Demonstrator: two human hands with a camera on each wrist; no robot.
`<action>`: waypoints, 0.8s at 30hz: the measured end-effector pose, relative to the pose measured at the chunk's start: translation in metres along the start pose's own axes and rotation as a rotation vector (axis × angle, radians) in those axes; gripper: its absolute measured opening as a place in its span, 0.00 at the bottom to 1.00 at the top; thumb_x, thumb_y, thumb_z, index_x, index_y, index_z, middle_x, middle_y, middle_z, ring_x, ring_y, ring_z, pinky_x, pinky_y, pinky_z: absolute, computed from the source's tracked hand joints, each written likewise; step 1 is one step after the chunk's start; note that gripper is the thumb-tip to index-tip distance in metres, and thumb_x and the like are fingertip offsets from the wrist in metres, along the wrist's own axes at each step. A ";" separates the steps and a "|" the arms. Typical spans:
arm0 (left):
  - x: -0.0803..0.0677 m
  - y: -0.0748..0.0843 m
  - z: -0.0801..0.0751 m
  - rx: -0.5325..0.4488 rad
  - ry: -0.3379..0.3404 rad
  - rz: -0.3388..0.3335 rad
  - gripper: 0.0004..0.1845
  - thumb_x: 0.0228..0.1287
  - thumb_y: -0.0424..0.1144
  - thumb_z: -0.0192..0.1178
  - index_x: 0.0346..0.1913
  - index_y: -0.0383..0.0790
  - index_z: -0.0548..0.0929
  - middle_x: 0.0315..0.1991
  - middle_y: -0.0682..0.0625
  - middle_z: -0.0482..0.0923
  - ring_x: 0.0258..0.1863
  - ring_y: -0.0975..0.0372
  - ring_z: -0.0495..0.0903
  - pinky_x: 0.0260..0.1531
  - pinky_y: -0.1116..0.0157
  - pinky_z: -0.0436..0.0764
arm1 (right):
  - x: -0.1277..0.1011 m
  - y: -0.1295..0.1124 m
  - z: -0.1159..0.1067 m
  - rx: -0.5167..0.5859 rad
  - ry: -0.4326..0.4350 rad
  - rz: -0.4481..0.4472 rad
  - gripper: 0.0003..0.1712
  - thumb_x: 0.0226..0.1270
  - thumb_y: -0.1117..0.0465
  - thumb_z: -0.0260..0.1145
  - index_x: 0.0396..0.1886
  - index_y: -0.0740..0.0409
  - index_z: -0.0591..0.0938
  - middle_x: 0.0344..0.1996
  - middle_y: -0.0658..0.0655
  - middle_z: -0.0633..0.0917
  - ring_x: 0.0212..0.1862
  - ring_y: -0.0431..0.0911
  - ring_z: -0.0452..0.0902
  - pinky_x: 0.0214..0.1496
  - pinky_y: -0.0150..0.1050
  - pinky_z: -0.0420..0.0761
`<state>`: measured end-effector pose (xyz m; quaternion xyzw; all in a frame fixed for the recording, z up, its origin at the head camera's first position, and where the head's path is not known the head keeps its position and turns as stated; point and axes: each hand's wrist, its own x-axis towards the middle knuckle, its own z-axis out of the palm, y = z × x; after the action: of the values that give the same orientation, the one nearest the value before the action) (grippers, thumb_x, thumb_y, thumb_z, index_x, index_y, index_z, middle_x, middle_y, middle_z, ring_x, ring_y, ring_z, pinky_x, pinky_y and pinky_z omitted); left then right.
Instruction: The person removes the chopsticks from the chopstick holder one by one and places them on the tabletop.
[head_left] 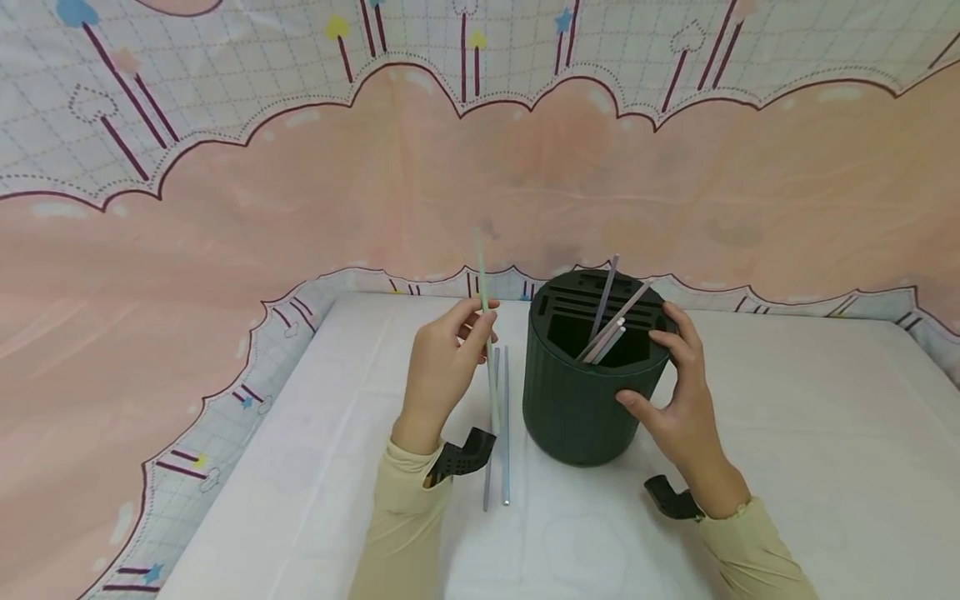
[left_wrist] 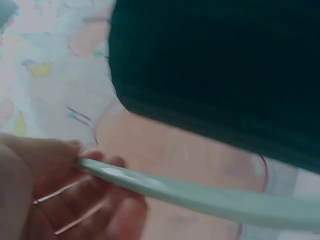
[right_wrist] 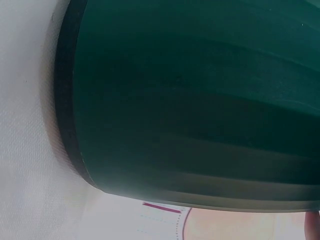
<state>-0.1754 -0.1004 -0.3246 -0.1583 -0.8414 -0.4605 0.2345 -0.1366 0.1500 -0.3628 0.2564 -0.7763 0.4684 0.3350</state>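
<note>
My left hand point(head_left: 441, 367) pinches a pale green straw point(head_left: 492, 379) between thumb and fingers. It points nearly upright in the head view, left of a dark green knife block point(head_left: 577, 417). In the left wrist view the straw point(left_wrist: 170, 192) runs out from the fingertips to the right, below the block's dark wall point(left_wrist: 210, 70). My right hand point(head_left: 686, 408) grips the block at its right side, fingers over the rim and thumb on the front wall. Several straws point(head_left: 606, 333) lean in the block's large front opening. Slots cross the rear of its top.
Two bluish straws point(head_left: 506, 450) lie side by side on the white table point(head_left: 810, 450), between my left forearm and the block. A patterned cloth point(head_left: 300, 208) in peach and white rises behind the table's back edge. Black wrist cameras point(head_left: 465, 452) sit on both wrists.
</note>
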 end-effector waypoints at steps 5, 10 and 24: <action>0.002 -0.020 0.006 0.146 -0.112 -0.130 0.10 0.65 0.44 0.51 0.43 0.47 0.80 0.21 0.57 0.77 0.14 0.68 0.72 0.16 0.66 0.69 | 0.001 0.001 -0.001 -0.002 0.002 0.000 0.45 0.54 0.38 0.60 0.54 0.71 0.60 0.65 0.67 0.54 0.66 0.57 0.47 0.63 0.55 0.51; 0.002 -0.040 0.014 0.223 -0.190 -0.242 0.10 0.64 0.44 0.51 0.43 0.47 0.80 0.21 0.59 0.77 0.12 0.68 0.72 0.17 0.66 0.69 | 0.001 0.001 -0.001 0.010 0.001 0.004 0.45 0.53 0.38 0.61 0.54 0.71 0.61 0.64 0.67 0.54 0.66 0.57 0.46 0.63 0.56 0.50; -0.005 -0.078 0.034 0.327 -0.368 -0.415 0.15 0.62 0.42 0.55 0.49 0.40 0.77 0.26 0.52 0.79 0.10 0.67 0.73 0.22 0.67 0.72 | 0.002 0.000 -0.001 0.009 -0.001 0.001 0.45 0.53 0.38 0.60 0.54 0.73 0.61 0.64 0.68 0.54 0.66 0.57 0.46 0.63 0.57 0.50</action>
<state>-0.2175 -0.1126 -0.3977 -0.0239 -0.9469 -0.3207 0.0019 -0.1380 0.1509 -0.3607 0.2575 -0.7744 0.4721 0.3333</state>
